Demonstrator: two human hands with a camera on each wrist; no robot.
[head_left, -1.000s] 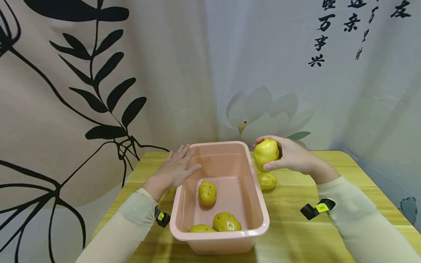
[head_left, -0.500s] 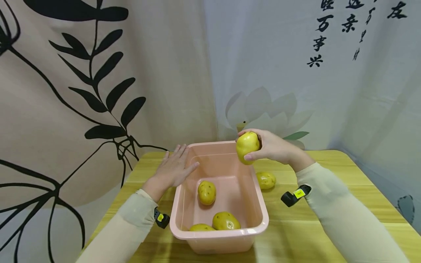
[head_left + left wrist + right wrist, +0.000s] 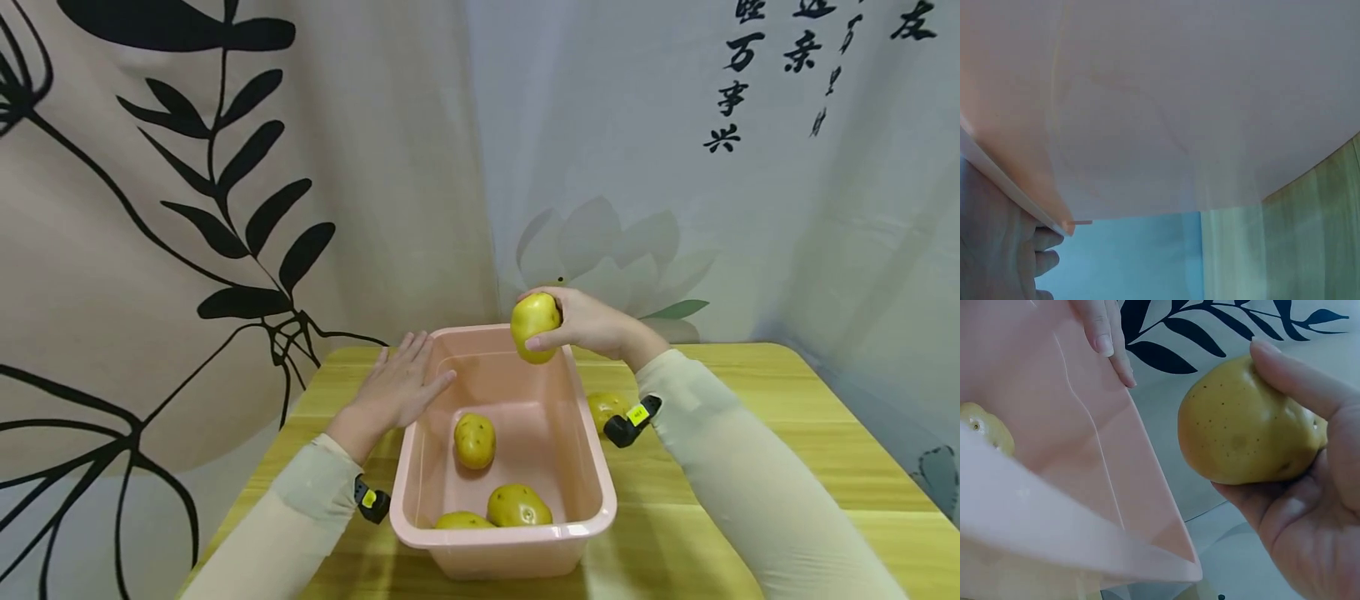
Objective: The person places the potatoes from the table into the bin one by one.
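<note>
My right hand (image 3: 588, 327) grips a yellow potato (image 3: 535, 327) above the far right part of a pink plastic tub (image 3: 501, 540). In the right wrist view, the thumb and fingers wrap round the held potato (image 3: 1244, 425), whose skin shows small dark dots. With fingers straight, my left hand (image 3: 392, 385) rests on the tub's left rim. Inside the tub, one potato (image 3: 475, 441) lies in the middle; another potato (image 3: 519, 505) and a partly hidden potato (image 3: 462, 520) lie near the front wall. The left wrist view is mostly filled by the tub's outer wall (image 3: 1160, 125).
Another potato (image 3: 606, 408) lies on the wooden table (image 3: 697, 467) just right of the tub, partly covered by the right wrist camera (image 3: 632, 422). Behind the table hangs a pale curtain (image 3: 397, 167) with dark leaf prints and lettering.
My right hand has carried its potato left and slightly up, from above the table's right side to over the tub. The left hand has stayed on the rim.
</note>
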